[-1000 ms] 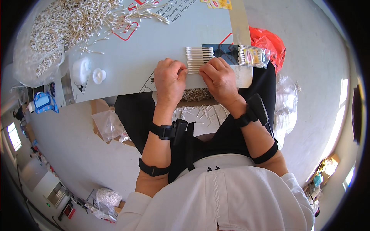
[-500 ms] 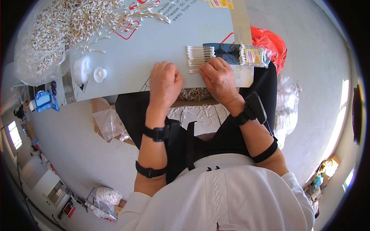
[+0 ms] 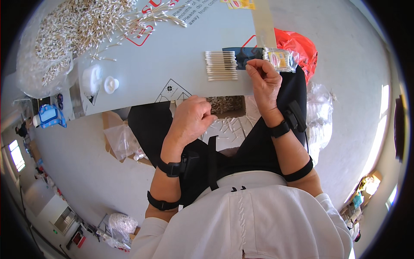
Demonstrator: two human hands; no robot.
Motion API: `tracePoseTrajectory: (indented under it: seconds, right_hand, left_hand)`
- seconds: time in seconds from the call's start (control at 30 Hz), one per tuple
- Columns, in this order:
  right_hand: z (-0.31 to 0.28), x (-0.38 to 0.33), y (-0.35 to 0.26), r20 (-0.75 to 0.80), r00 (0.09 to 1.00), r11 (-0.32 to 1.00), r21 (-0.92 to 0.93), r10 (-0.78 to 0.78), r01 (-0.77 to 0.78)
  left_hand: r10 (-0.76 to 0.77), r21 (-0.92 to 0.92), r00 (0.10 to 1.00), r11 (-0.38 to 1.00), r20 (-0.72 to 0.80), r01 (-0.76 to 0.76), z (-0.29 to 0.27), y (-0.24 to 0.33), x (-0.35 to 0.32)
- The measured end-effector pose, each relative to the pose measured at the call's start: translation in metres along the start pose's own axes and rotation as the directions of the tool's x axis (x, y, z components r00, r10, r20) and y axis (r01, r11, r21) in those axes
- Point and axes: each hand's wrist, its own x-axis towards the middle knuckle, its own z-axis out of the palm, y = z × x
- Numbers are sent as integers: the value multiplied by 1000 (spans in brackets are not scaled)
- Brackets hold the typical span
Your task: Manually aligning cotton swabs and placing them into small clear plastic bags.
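One row of cotton swabs [image 3: 221,67] is lying untouched near the front edge of the worktop [image 3: 146,64], its upper right tips overlapping a dark strip [image 3: 243,53]. The left hand [image 3: 189,118] is now dropping away past that edge, near an open box of swabs [image 3: 228,105]; its fingers are curling inward with tips hidden, so whether they are gripping anything cannot be told. The right hand [image 3: 266,84] is shifting rightward, just beside a clear packet [image 3: 280,59]; thumb and forefinger are nearly meeting, any contents indistinguishable. Handling of the row is apparently pausing.
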Motion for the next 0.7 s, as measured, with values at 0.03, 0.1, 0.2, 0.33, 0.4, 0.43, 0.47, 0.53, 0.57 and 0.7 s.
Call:
tracePoseTrajectory:
  seconds: [0.03,0.1,0.2,0.33,0.4,0.43,0.47,0.53,0.57,0.7]
  right_hand:
    - [0,-1,-2,-8,1000,1000,19,14,-14]
    - [-1,-2,-4,-21,999,999,38,25,-24]
    - [-6,-2,-3,-81,994,990,125,73,-63]
    - [-10,-6,-3,-69,985,951,280,160,-135]
    - [-3,-8,-2,-68,983,910,394,171,-131]
    - [1,-10,-1,-50,986,895,429,159,-123]
    - [6,-12,-1,-30,989,877,467,147,-116]
    - [17,-12,4,-35,992,894,438,118,-91]
    - [21,-11,6,-36,995,910,410,89,-66]
    - [32,-8,8,-10,999,925,379,40,-33]
  left_hand:
    - [3,1,1000,1000,0,-3,2,0,1]
    - [195,31,958,981,-211,-193,7,-1,4]
    - [-67,-130,983,991,-171,45,8,4,11]
    - [324,324,787,931,-525,-167,13,5,36]
    - [309,476,851,876,-424,-81,15,4,52]
    - [313,474,851,876,-423,-87,17,0,60]
    - [306,474,860,876,-408,-87,19,-6,66]
    - [304,472,869,876,-391,-94,23,-12,73]
    - [300,477,872,874,-387,-90,26,-13,76]
    - [300,421,856,900,-420,-109,33,-13,79]
